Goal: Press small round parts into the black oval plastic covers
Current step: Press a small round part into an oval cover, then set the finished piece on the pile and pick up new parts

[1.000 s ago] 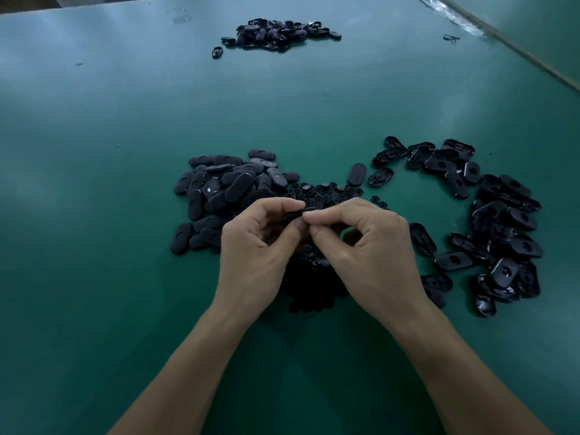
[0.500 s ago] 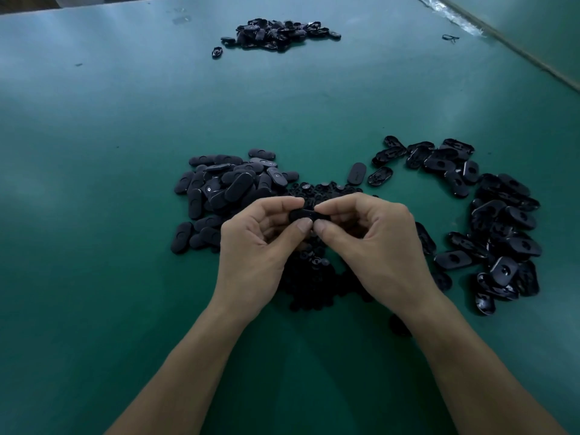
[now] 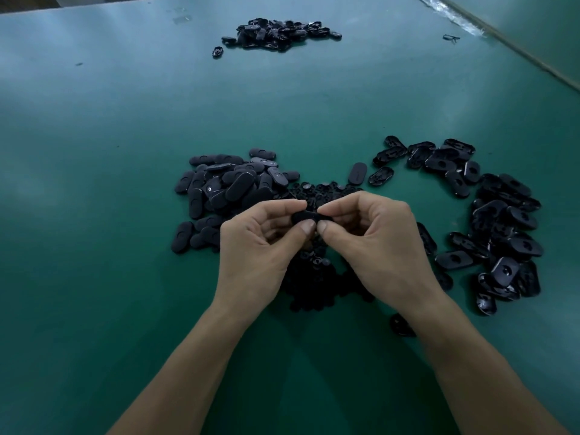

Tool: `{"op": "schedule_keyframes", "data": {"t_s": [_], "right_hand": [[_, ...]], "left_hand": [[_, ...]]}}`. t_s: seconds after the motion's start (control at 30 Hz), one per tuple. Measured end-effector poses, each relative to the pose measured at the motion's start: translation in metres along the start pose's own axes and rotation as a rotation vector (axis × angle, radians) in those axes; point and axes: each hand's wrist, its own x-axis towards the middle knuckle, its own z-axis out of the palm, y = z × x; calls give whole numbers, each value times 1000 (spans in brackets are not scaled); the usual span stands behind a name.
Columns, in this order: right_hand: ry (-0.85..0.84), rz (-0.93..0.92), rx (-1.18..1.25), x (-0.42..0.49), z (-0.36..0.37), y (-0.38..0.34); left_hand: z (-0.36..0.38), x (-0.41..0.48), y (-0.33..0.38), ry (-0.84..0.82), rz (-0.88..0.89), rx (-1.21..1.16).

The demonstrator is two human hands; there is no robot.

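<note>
Table (image 3: 94, 309): green surface beneath everything
Lone cover (image 3: 400, 324): black; lies on the table just beside the right forearm
Left hand (image 3: 260, 246): thumb and forefinger curled; clamped on the left end of the held cover
Right hand (image 3: 376, 246): thumb and forefinger clamped on the right end; the two thumb tips touch
Held cover (image 3: 309, 216): black oval; lifted between both hands; its inside cannot be seen
Round parts (image 3: 317, 277): dark heap under the hands
Left pile (image 3: 226, 189): matte covers; left of the hands
Right pile (image 3: 502, 221): glossy covers; right of the hands
Far pile (image 3: 276, 31): black pieces; well apart, at the table's far end
</note>
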Motion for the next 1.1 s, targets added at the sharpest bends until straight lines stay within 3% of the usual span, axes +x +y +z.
{"op": "schedule_keyframes", "data": {"t_s": [0.3, 0.53, 0.73, 1.1], "right_hand": [[-19, -37, -46, 8, -1, -5], [174, 21, -536, 39, -25, 6], [66, 182, -818, 59, -45, 21], [137, 66, -885, 65, -46, 21]], "left_hand": [[-2, 2, -2, 45, 6, -105], [-2, 6, -2, 177, -14, -210], [0, 6, 1, 262, -57, -165], [-3, 6, 1, 219, -59, -110]]}}
